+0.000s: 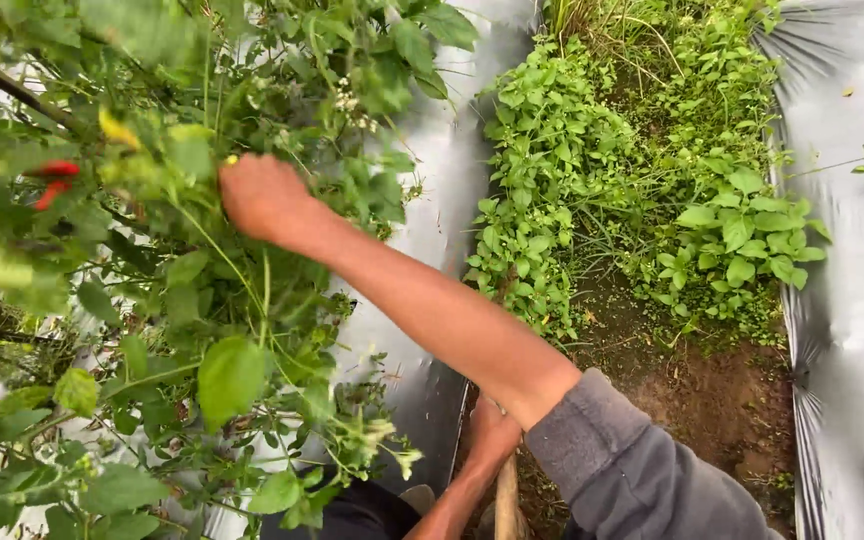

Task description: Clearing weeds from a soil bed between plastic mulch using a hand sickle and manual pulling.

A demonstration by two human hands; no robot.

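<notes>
Bushy green chilli plant (182,300), red chillies (52,180), right hand (262,198) among leaves

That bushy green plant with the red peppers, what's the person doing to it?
A person's right hand reaches deep into the leafy green chilli plant, its fingers hidden among the leaves. Two slim red chillies hang further left, untouched. The left hand grips a pale wooden stick down low. Silver plastic sheeting covers the beds beside a weedy furrow.

two red chillies (52,180), two hands, one wooden handle (506,500), two silver mulch sheets (852,300)
</notes>
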